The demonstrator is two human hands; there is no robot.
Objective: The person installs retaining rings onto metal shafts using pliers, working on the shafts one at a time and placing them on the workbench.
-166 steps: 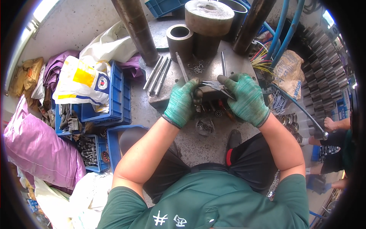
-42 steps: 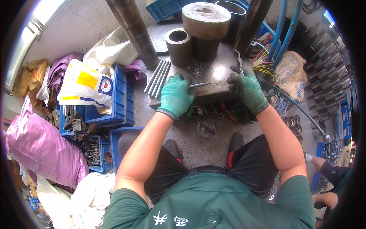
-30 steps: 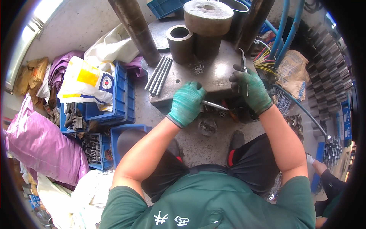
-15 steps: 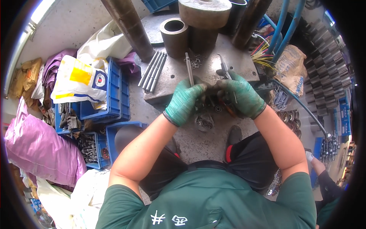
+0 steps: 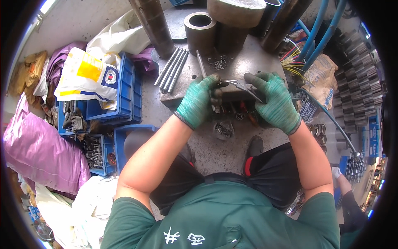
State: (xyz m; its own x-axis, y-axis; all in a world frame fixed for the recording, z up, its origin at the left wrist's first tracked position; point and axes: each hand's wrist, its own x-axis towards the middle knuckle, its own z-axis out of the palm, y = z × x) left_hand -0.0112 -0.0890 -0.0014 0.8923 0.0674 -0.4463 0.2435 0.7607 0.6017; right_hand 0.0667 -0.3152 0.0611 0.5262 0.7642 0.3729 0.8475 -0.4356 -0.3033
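Pliers (image 5: pixel 248 89), metal, slim-nosed: held in the right hand (image 5: pixel 273 101), which is wrapped around the handles. Long axis runs roughly left to right across the near edge of the bench (image 5: pixel 257 58), nose pointing toward the left hand (image 5: pixel 199 101). Tips end just beside the left fingertips, at about the same height in the picture.

Left hand, green glove: fingers curled narrow, pinching toward the plier tips. Whatever small part sits between its fingers is too small to make out. Of the two hands it is the nearer to the plier nose; the right holds the far end of the tool.

Right hand, green glove: closed on the plier handles, forefinger stretched forward along the top.

Bench: grey steel block, low, at the person's knees.

On the bench:
- loose metal rings (image 5: pixel 219 63), a small scatter, just beyond the left hand.
- single steel rod (image 5: pixel 201 63), long axis pointing away from the person, beside the rings.
- bundle of steel rods (image 5: pixel 171 70), lying side by side at the left corner.
- short hollow steel cylinder (image 5: pixel 200 31), upright, at the far edge.

Below the bench edge, between the hands: small dark parts, unclear, and a round dish of small fasteners (image 5: pixel 224 129) on the floor.

Left of the person: blue plastic crates (image 5: pixel 124 89), a white and yellow bag (image 5: pixel 87 74), a purple sack (image 5: pixel 39 151).

Right: blue hoses (image 5: pixel 317 35), coloured wires (image 5: pixel 292 62).
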